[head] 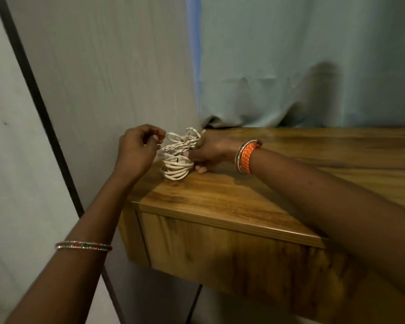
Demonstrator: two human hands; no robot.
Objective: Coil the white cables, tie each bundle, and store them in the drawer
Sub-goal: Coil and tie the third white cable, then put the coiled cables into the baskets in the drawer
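The white cables (177,157) are one coiled bundle that stands on the far left corner of the wooden table (220,197), a little left of the middle of the frame.

Nearest to me, in the lower left of the frame, my left forearm carries a thin beaded bangle (83,245). In the lower middle is the closed drawer (220,251), its wooden front just under the edge of the table top. My right arm comes in from the lower right and crosses over the table; on its wrist I wear an orange woven band (247,156) with thin bangles beside it.

Farther on, my right hand (211,152) grasps the bundle from its right side, with fingers curled around the loops and the thumb low, near the table top. My left hand (137,152) is at the left side of the bundle, the fingers curled, and the fingertips pinch a loop of cable at the top. A twisted length of the cable goes across the middle of the coil.

Behind the bundle, a grey panel (103,78) fills the upper left, and a pale green curtain (302,61) hangs in the upper right, its hem touching the back of the table.
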